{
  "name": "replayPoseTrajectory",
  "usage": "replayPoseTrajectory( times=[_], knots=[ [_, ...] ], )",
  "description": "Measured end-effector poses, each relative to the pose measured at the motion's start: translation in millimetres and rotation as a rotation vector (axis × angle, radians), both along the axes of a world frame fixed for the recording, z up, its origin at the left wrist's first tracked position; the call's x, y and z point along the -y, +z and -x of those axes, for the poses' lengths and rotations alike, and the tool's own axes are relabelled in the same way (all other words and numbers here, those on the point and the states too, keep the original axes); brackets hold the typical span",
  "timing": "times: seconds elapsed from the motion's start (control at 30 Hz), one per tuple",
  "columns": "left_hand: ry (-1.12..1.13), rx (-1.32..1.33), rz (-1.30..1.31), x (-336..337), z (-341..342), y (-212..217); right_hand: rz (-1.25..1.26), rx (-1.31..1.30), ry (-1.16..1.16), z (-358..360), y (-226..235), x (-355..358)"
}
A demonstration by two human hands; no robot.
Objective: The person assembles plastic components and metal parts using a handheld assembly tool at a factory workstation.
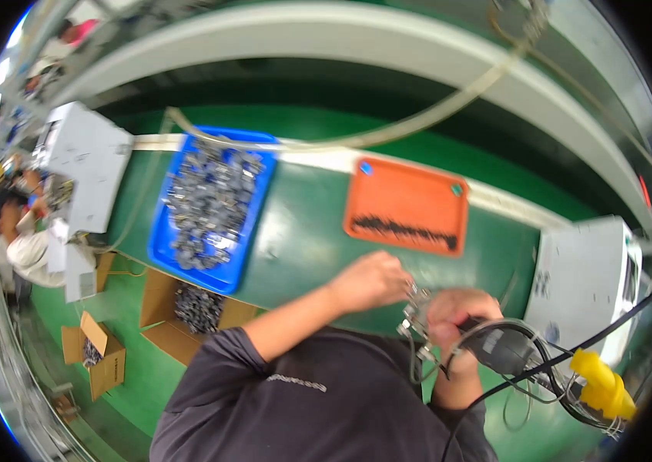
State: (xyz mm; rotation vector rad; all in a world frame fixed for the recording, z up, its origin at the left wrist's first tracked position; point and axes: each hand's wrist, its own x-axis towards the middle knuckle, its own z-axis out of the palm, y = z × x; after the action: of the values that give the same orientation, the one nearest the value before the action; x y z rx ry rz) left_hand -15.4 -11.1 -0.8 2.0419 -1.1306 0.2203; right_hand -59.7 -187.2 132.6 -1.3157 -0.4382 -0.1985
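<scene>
We see the fixture (416, 314) between our hands, just right of the left hand (373, 279) and just left of the right hand (457, 314). The left hand is curled narrow, its fingertips at the fixture's upper end; we cannot tell whether it pinches anything. The right hand is also curled, close by the grey tool (501, 350); its grip we cannot make out. Beyond our hands, the orange tray (407, 192) on the surface (299, 223) carries black parts (404, 230) along its near side.

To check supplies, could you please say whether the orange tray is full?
Partly full: the orange tray has dark parts along its near side, orange showing beyond.
</scene>
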Motion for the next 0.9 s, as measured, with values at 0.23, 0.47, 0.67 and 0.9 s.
replayPoseTrajectory(
  times=[0.23, 0.47, 0.67, 0.9],
  knots=[
    [0.063, -0.016, 0.036, -21.9, 3.1, 4.6, -0.303, 0.182, -0.069, 0.1, 13.6, 20.7],
    [0.782, 0.249, -0.044, -158.3, -2.6, 67.5, -0.103, 0.308, 0.185, -21.4, 43.8, 39.9],
    [1.26, 0.055, -0.122, -252.5, 10.4, 55.5, -0.266, 0.122, 0.141, -44.1, 61.3, 15.9],
    [1.121, -0.096, 0.132, -305.0, -34.7, 47.5, -0.163, 0.051, 0.114, -69.5, 66.7, 12.6]
  ],
)
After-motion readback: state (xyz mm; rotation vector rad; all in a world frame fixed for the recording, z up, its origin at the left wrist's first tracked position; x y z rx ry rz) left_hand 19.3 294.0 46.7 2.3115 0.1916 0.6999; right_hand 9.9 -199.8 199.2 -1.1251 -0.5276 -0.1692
